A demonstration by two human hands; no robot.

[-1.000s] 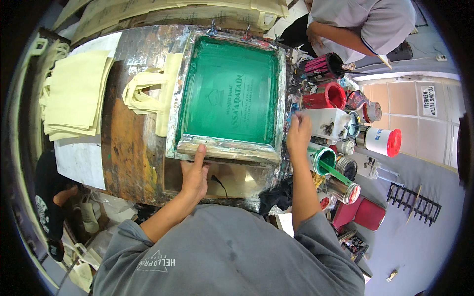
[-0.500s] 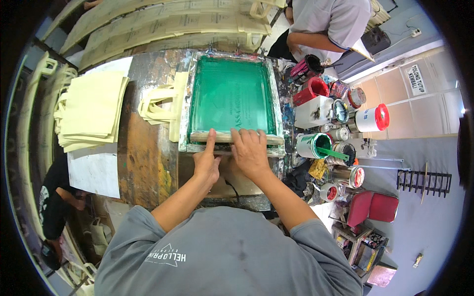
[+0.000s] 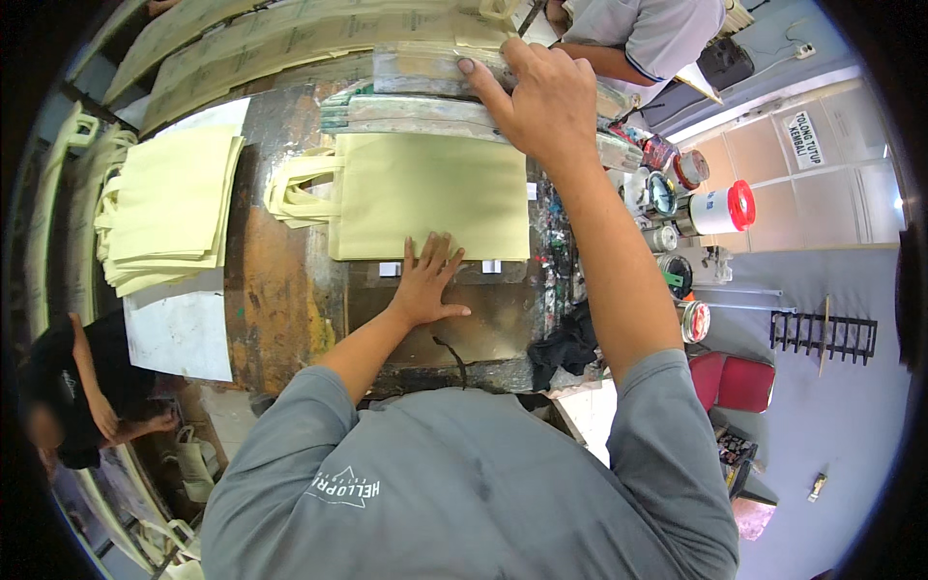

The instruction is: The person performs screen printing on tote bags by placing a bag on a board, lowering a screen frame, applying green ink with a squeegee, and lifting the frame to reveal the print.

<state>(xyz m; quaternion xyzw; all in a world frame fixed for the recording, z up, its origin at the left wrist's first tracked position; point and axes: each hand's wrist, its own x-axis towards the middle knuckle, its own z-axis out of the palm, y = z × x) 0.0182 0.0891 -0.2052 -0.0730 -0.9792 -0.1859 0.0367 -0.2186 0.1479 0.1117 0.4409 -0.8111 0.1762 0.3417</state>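
**Ana:** What is the right hand [image 3: 546, 97] doing?

**Ben:** It is up high, gripping the edge of the lifted printing frame [image 3: 435, 68]. The fingers curl over the frame's rim, and it is tipped up off the table.

**Ana:** And the left hand [image 3: 427, 285]?

**Ben:** It lies flat with its fingers spread wide. It holds nothing. The fingertips press on the near edge of the pale yellow tote bag [image 3: 430, 208].

**Ana:** Where is the bag?

**Ben:** In the middle of the print table [image 3: 280, 290], lying flat. Its handles point to the left.

**Ana:** What does the table look like?

**Ben:** Old and messy, with brown, orange and dark paint stains. A black rag [image 3: 565, 348] sits at its near right corner.

**Ana:** What else is around?

**Ben:** A stack of yellow bags [image 3: 164, 208] lies to the left, with a white sheet [image 3: 179, 333] beside it. On the right stand paint cans [image 3: 677, 271] and a white tub with a red lid [image 3: 720, 208]. The floor is grey. A red stool [image 3: 739, 382] stands there. Another person in a grey shirt [image 3: 648, 34] is across the table, and a person in black [image 3: 77, 387] sits low on the left.
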